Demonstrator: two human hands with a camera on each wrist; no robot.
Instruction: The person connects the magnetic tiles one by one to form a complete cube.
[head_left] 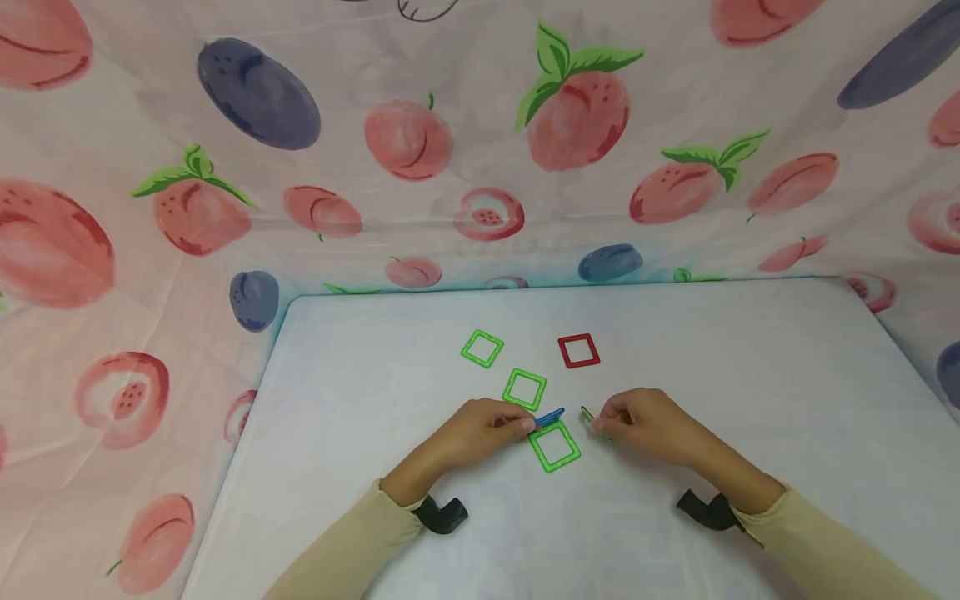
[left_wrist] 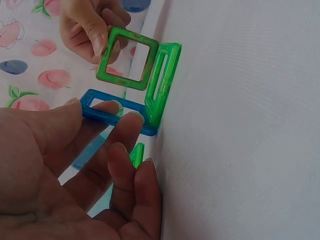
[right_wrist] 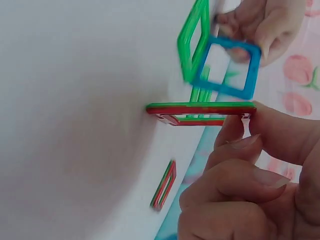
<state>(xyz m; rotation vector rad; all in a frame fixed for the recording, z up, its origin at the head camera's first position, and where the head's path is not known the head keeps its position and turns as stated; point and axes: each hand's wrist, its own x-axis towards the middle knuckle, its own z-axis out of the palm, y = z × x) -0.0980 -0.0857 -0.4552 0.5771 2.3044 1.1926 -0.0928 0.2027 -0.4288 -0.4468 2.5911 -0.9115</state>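
My left hand (head_left: pixel 480 433) pinches a blue square magnetic tile (left_wrist: pixel 97 116) between thumb and fingers, holding it upright. Its lower edge appears to meet one side of a green square tile (head_left: pixel 564 463) lying flat on the table. To the right, my right hand (head_left: pixel 652 425) pinches the edge of another hollow square tile (right_wrist: pixel 200 108), green on one face and red on the other. That tile is also upright, close to the flat green tile's right side; whether they touch I cannot tell. The right hand's remaining fingers are curled beneath its thumb.
Beyond the hands, two more green square tiles, one nearer (head_left: pixel 541 395) and one farther (head_left: pixel 475 359), lie flat on the white table (head_left: pixel 375 358). A red square tile (head_left: pixel 583 364) lies to their right. Fruit-patterned cloth (head_left: pixel 337 258) rises behind the table and at its sides.
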